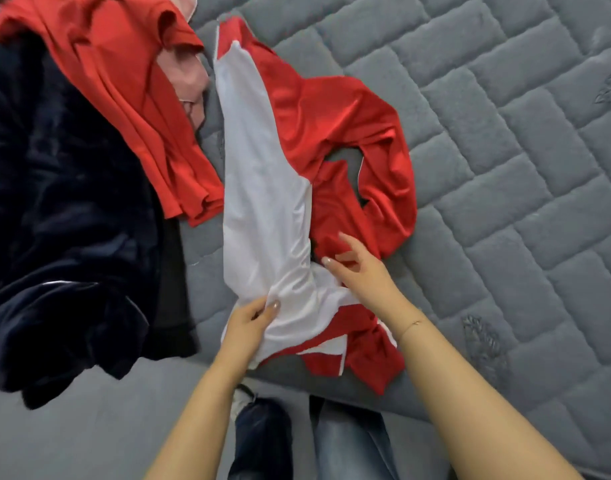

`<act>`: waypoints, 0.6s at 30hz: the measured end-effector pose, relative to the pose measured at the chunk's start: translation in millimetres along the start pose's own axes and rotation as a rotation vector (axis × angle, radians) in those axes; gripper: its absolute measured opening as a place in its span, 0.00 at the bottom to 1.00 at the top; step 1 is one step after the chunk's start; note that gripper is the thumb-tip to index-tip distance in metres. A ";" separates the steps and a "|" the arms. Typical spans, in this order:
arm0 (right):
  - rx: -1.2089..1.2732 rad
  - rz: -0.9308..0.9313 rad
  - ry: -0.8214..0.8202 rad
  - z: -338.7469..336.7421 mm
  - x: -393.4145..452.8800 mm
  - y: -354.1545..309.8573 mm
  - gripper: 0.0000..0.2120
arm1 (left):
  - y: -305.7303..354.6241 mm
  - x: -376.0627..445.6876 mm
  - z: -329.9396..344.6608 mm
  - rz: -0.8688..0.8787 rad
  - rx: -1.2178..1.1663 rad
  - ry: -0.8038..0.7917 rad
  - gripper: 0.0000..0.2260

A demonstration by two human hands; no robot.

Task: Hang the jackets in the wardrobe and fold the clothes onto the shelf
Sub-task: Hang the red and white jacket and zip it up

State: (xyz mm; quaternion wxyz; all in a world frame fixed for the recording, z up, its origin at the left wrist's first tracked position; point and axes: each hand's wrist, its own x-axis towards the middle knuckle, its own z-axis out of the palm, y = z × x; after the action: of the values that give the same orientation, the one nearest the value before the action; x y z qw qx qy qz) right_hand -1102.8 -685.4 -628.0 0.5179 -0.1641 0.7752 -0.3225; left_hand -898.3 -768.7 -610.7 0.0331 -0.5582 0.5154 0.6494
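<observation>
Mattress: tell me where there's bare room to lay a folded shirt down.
The grey quilted mattress is bare to the right of the red-and-white jersey, out to the frame edge. The left is crowded: a dark navy garment and a red shirt overlap. Both hands occupy the jersey's near end.

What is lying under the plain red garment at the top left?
The plain red garment overlaps a dark navy velvety garment and a pink cloth, on the grey quilted mattress. Anything else beneath is covered.

A bedroom: quilted grey mattress [487, 140] (bare) strewn with clothes [297, 140].
</observation>
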 end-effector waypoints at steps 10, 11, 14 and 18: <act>-0.211 0.007 0.143 51.0 -62.2 66.2 0.15 | -61.0 -55.9 -10.6 -0.045 0.256 0.026 0.07; -0.126 0.009 0.186 48.1 -66.0 66.6 0.14 | -53.7 -52.3 -8.4 0.029 0.336 0.089 0.13; 0.012 -0.028 0.260 40.6 -69.4 61.9 0.14 | -1.5 -31.9 2.0 0.349 0.356 0.277 0.18; 0.103 -0.090 0.320 21.1 -55.7 45.9 0.12 | 83.9 33.6 31.3 0.672 0.479 0.404 0.20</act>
State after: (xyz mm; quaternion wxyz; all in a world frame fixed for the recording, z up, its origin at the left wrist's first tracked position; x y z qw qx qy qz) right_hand -1057.1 -625.7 -625.3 0.3809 -0.1184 0.8220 -0.4065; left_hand -984.4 -803.6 -588.0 -0.1524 -0.4520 0.7996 0.3648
